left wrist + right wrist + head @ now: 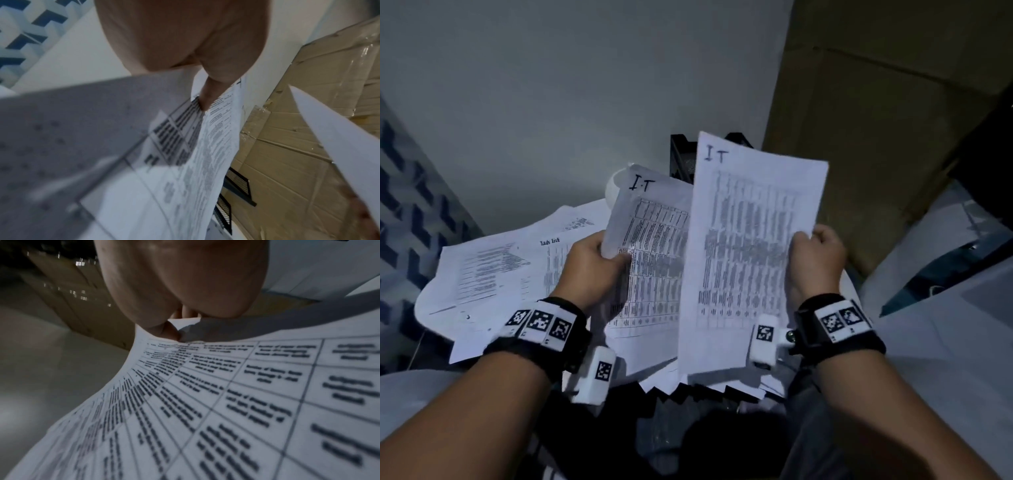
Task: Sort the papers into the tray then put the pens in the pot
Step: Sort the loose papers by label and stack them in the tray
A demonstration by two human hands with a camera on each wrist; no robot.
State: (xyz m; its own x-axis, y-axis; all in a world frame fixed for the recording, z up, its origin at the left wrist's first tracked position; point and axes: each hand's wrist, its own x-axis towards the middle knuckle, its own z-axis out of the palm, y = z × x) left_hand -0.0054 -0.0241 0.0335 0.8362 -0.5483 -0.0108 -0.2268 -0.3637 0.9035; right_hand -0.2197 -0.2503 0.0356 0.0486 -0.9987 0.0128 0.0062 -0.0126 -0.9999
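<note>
My left hand [599, 260] pinches the left edge of a printed sheet marked "I.T" [654, 246]; the thumb [205, 97] presses on its table of text. My right hand [815, 253] grips the right edge of a second sheet marked "IT" [750, 240], held upright and overlapping the first. In the right wrist view that sheet [226, 402] curves away below the thumb [170, 332]. A black mesh tray [681, 157] stands behind the sheets, mostly hidden; its mesh shelves [238, 181] show in the left wrist view. A white pot [614, 183] peeks out left of the tray. No pens show.
More loose papers [493, 274] lie spread on the table to the left and under the held sheets. A cardboard box [876, 137] rises at the back right. A white wall [551, 85] stands behind. A patterned blue and white surface [407, 205] lies far left.
</note>
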